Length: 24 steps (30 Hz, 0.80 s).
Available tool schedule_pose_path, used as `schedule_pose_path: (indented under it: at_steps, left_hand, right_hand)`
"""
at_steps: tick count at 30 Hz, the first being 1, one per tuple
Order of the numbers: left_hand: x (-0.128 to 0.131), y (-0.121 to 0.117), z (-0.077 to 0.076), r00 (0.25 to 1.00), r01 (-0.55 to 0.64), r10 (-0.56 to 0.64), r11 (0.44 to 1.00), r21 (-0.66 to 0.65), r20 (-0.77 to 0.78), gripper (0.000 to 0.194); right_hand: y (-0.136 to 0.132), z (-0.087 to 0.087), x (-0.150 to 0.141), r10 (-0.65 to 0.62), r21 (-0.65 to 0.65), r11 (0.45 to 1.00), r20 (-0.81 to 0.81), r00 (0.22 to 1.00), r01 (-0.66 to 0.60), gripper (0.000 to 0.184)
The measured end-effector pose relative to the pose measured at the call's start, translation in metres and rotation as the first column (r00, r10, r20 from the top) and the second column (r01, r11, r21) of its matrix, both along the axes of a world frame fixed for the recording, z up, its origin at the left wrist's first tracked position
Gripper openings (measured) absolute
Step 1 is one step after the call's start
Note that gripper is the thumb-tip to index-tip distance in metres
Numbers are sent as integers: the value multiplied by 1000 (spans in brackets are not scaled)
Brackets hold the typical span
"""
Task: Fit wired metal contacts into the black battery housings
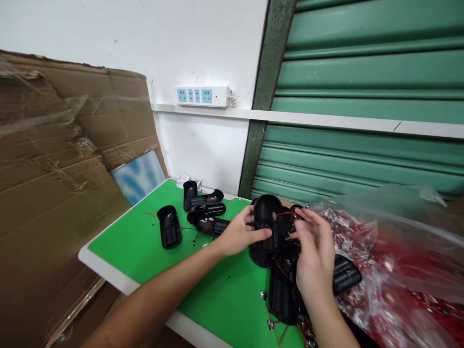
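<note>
My left hand (237,234) is wrapped round a black plastic housing (266,227) held above the green table (137,251). My right hand (313,253) pinches at the housing's right side, where thin red wires (286,213) run out of it. Below my hands lie more black housings (281,290), one of them sticking out to the right of my wrist (346,275). What the right fingertips grip is too small to make out.
Several black housings (205,212) with wires lie at the table's far left, one (169,227) standing apart. A clear plastic bag (391,251) of red and silver parts fills the right. Taped cardboard (54,169) leans on the left. A power strip (202,95) hangs on the wall beside a green shutter (362,96).
</note>
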State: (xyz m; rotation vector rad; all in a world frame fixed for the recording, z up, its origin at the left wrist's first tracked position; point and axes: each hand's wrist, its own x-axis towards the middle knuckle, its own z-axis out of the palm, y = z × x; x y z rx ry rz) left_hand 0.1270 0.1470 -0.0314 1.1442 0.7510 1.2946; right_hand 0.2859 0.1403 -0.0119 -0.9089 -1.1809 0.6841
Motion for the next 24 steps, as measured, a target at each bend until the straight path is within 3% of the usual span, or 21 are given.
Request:
schedule_pose_path:
  at_steps: [2,5,7,9,11,14,16,19,22,24]
  left_hand:
    - [2,-1,2,990,-69,73,997,-36,118,79]
    - [4,-2,7,953,-172,189,981,-89,236,89]
    - [4,-3,8,931,-225,241,970,-89,275,90]
    - [3,-3,8,934,-230,237,972,-58,268,83]
    - [-2,-2,7,952,-178,181,983,-34,245,66]
    - [-13,1,3,973,33,-24,999,-36,229,48]
    - [-20,3,2,961,162,-151,986,-28,232,56]
    - [-20,4,1,952,240,-226,970,-47,207,70]
    - [-11,2,0,959,275,-267,958,-82,91,71]
    - [-4,1,-2,960,282,-281,957,-73,22,70]
  right_hand:
    - [1,-2,-1,21,-77,997,29,999,-18,72]
    - [2,-3,-4,276,-296,915,-33,961,-273,86]
    - [2,-2,-6,360,-366,857,-81,929,-364,82]
    - [1,1,-7,359,-364,850,-128,925,-380,75]
    - [0,5,-6,311,-336,872,-180,933,-356,71]
    - [0,11,-2,213,-298,911,-257,943,-286,69]
    - [1,13,2,168,-278,928,-287,943,-250,67]
    - [4,11,6,168,-248,941,-245,955,-230,62]
    - [7,4,9,192,-219,954,-80,978,-206,56]
    - [7,0,9,144,-167,977,51,988,-134,53]
